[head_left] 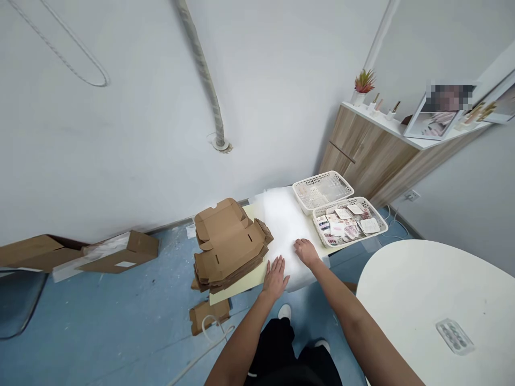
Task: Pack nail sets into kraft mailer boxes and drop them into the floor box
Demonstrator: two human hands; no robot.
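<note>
My left hand point(276, 276) lies flat with fingers spread on the near edge of a stack of white foam sheets point(283, 221) on a low yellowish table point(237, 287). My right hand point(306, 251) rests on the same white sheets a little farther right, fingers curled down onto the surface; I cannot tell if it pinches a sheet. A pile of flat brown cardboard boxes point(229, 244) sits just left of my left hand.
Two white baskets stand at the table's right end: the far basket point(322, 190) holds clear items, the near basket point(349, 221) holds small printed cards. A round white table point(436, 305) with a clear tray point(454, 335) is at right. Cardboard boxes point(120, 252) lie on the blue floor.
</note>
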